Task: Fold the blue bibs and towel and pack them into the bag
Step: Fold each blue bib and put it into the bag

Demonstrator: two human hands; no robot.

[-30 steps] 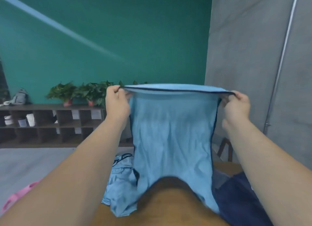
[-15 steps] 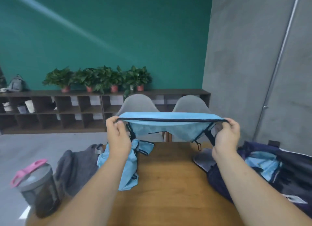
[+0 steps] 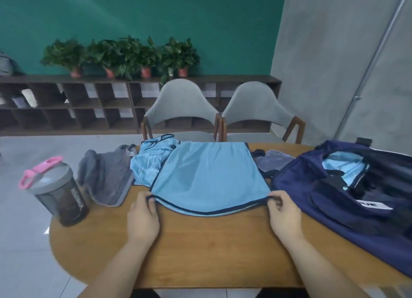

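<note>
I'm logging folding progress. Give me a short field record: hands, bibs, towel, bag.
left hand: pinches near-left corner of flat bib
right hand: pinches its near-right corner
flat bib: spread on table, unfolded
second bib: crumpled, behind-left of flat bib
towel: grey, heaped left of bibs
bag: navy, open, right side, light blue fabric inside
bottle: pink-lidded, upright, far left

Two items carry writing. The shaker bottle (image 3: 58,193), grey-lidded with a pink loop, bears white capital lettering (image 3: 78,201) running vertically down its dark side. It appears to be a single brand word, but blur leaves the letters unreadable. The navy bag (image 3: 312,186) carries a white label (image 3: 372,205) printed in dark block capitals. Only the final letters "UE" can be made out, and the letters before them are illegible.
</note>
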